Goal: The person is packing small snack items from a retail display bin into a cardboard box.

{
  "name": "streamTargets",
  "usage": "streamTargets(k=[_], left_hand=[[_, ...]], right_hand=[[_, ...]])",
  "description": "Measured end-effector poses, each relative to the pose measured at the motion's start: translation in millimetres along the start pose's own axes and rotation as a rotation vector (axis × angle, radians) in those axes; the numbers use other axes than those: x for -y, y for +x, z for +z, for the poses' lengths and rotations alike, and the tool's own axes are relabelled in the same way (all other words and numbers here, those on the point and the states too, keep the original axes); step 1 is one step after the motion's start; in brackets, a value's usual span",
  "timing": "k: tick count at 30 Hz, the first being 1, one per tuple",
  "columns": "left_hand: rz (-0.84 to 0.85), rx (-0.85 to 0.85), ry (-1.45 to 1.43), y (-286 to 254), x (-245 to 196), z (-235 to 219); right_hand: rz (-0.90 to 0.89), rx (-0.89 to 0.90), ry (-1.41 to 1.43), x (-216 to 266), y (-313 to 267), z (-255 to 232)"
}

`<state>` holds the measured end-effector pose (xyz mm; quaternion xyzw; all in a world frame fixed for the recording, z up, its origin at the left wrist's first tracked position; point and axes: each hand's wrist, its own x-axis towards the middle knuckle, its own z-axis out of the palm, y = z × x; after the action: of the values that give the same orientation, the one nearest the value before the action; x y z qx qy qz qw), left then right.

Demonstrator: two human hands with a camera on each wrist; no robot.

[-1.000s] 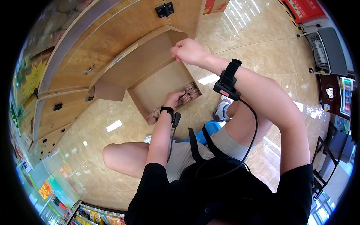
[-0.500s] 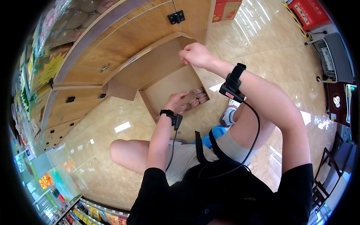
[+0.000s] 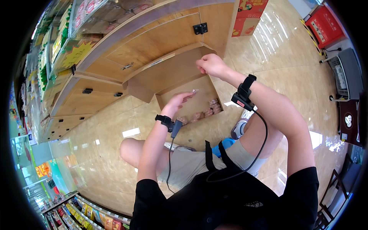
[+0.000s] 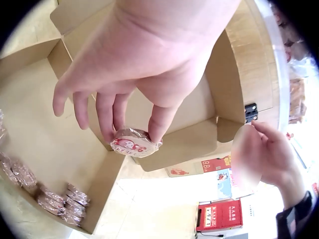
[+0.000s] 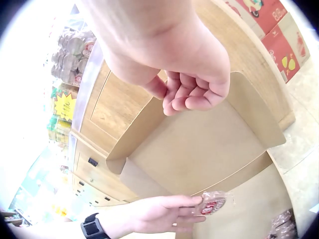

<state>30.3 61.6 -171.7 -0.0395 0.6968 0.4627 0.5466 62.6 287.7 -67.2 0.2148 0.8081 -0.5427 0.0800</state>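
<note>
My left hand (image 3: 176, 103) pinches a round, clear-wrapped pack (image 3: 194, 91) between thumb and fingertips, above the open cardboard box (image 3: 205, 86). In the left wrist view, red print shows on the pack's face (image 4: 133, 143). Several similar wrapped packs (image 4: 50, 199) lie along the near side inside the box. Near the raised lid's far right corner, my right hand (image 3: 212, 66) hangs in the air with curled fingers (image 5: 187, 97); nothing is visible in them. Part of that hand is blurred in the left wrist view.
Wooden cabinets (image 3: 153, 42) with black hinges stand right behind the box lid. Red cartons (image 3: 249, 19) are beyond them. My bent legs (image 3: 132, 151) flank the near side, with a blue object (image 3: 227, 143) between them. A grey cart (image 3: 347, 73) stands at the right.
My left hand has risen from the row of packs, now with one pack in its fingertips, over the box's middle. The right hand stays curled; the head view has shifted.
</note>
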Motion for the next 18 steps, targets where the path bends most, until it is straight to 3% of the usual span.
streamTargets(k=[10,18], left_hand=[[0.175,0.03,-0.214,-62,-31,-27],[0.335,0.153,-0.511,-71,-44,-23]], right_hand=[[-0.014,0.016,0.045,-6,2,7],[-0.015,0.076,0.151,4,-7,15]])
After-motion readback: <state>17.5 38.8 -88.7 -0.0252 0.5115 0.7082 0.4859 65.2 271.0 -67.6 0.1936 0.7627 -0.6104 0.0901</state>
